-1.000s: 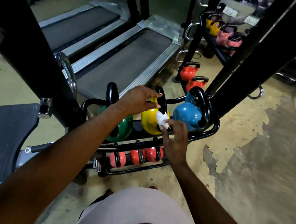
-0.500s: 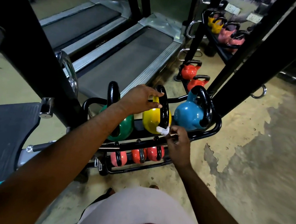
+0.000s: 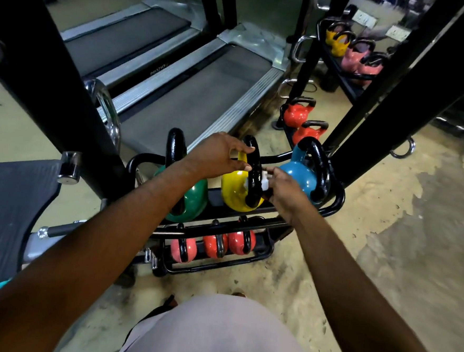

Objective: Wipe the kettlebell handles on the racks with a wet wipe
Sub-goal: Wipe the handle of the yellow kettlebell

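Observation:
A low black rack (image 3: pixel 336 199) carries a green kettlebell (image 3: pixel 193 200), a yellow kettlebell (image 3: pixel 234 189) and a blue kettlebell (image 3: pixel 299 177), each with a black handle. My left hand (image 3: pixel 218 154) pinches the upper part of the yellow kettlebell's handle (image 3: pixel 253 171). My right hand (image 3: pixel 285 187) presses a small white wet wipe (image 3: pixel 265 181) against the right side of that handle, about halfway down. Three small red kettlebells (image 3: pixel 215 244) sit on the rack's lower tier.
Two treadmills (image 3: pixel 193 90) stretch away behind the rack. Thick black frame posts (image 3: pixel 65 103) rise left and right. A second rack (image 3: pixel 349 85) at back right holds yellow and pink kettlebells, with two red ones (image 3: pixel 298 116) below. A dark bench pad (image 3: pixel 6 209) lies left.
My right hand slid the wipe down to the base of the yellow kettlebell's handle, then back up to its middle. My left hand kept its hold near the handle's top.

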A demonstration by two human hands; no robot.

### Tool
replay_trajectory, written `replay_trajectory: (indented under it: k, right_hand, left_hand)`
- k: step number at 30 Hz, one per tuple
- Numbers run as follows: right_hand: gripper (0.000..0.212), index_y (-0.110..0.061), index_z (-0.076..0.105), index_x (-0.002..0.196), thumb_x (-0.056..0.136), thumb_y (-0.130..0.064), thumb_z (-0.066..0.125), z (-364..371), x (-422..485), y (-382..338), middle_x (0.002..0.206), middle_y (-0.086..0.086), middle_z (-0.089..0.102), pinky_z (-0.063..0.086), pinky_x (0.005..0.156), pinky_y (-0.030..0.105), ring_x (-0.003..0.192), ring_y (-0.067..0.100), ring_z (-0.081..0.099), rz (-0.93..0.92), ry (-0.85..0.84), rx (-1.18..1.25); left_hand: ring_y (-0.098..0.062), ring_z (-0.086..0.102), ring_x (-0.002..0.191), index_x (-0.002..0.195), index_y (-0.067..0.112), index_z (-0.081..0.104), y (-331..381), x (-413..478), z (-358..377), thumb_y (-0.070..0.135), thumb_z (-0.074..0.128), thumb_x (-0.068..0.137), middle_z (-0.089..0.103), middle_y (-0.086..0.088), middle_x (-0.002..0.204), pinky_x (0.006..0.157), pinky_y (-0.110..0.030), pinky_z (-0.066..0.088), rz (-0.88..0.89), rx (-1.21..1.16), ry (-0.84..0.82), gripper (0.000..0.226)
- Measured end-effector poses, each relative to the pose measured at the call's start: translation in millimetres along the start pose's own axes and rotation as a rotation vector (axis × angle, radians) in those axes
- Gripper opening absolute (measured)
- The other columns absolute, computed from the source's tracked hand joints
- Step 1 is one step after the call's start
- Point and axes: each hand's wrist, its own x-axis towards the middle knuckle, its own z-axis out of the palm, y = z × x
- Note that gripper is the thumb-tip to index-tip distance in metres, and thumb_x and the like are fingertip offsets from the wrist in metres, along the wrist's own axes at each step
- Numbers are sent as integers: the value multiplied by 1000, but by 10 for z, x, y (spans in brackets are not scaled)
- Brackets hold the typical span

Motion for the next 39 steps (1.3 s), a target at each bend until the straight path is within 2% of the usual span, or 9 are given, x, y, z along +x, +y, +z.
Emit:
replay_trajectory:
  k: [3, 5, 9, 15, 20, 28, 31, 34, 39]
  right_hand:
    - [33, -3, 59, 109, 84, 13, 43, 118, 12, -320, 84, 12, 65, 52, 52, 18, 64, 14, 68, 59, -17, 71]
    - [24, -7, 61, 102, 91, 7, 44, 129, -87, -248, 81, 5, 66, 51, 57, 18, 68, 11, 67, 29, -4, 71]
    - [7, -25, 65, 92, 94, -18, 65, 28, -476, 260, 96, -8, 69, 50, 80, 23, 91, 9, 64, -313, 253, -247]
    - [15, -10, 64, 84, 81, -13, 78, 356, -335, 433, 99, 4, 52, 50, 75, 24, 87, 13, 55, -813, 478, -690]
    - [16, -13, 62, 77, 77, -22, 76, 466, -189, 490, 86, 8, 54, 44, 72, 40, 83, 26, 50, -928, 698, -953]
    - [19, -25, 61, 110, 93, -25, 68, 94, -501, 711, 106, -11, 64, 53, 85, 34, 100, 13, 62, -504, 413, -236]
    - [18, -24, 58, 118, 101, -18, 54, 91, -353, 595, 113, -8, 66, 49, 89, 24, 104, 3, 62, -322, 193, -194]
    - [21, -23, 65, 115, 101, -17, 51, 31, -118, 493, 115, 1, 71, 49, 97, 34, 111, 18, 64, -102, -4, -202]
    - [31, -10, 64, 90, 92, 1, 35, 71, 61, -110, 78, 8, 70, 42, 64, 30, 70, 20, 62, 75, -69, -51]
  left_hand:
    - [-20, 62, 114, 123, 25, 69, -39, -43, -23, 41, 82, 75, 68, -5, 124, 99, -41, 49, -11, 10, 7, 52]
    - [-19, 61, 116, 123, 27, 68, -48, -78, -9, 43, 81, 75, 68, -3, 125, 99, -42, 49, -18, 17, 4, 52]
    - [-18, 61, 116, 122, 33, 68, 19, 4, 13, 52, 79, 72, 68, 1, 125, 99, -42, 49, -23, 10, -3, 55]
    - [-17, 64, 111, 121, 32, 69, -70, -20, -11, 59, 73, 68, 70, 2, 121, 95, -42, 52, -37, -11, 34, 59]
    - [-20, 62, 115, 125, 29, 67, -90, -78, 32, 45, 80, 76, 68, -1, 126, 98, -42, 50, -14, 0, 17, 53]
    - [-14, 61, 117, 126, 31, 66, -40, -12, 19, 50, 79, 75, 66, 2, 128, 99, -39, 50, -14, 10, -18, 55]
    - [-15, 61, 116, 124, 31, 67, -118, -65, 5, 51, 78, 73, 67, 1, 127, 99, -40, 50, -34, 11, -6, 56]
    - [-15, 62, 115, 124, 30, 67, -123, -71, 40, 49, 79, 73, 67, 0, 127, 99, -41, 50, -29, -6, -1, 55]
    - [-18, 63, 113, 122, 29, 69, -104, -70, 35, 47, 79, 75, 69, -2, 124, 98, -42, 51, -18, -22, 17, 52]
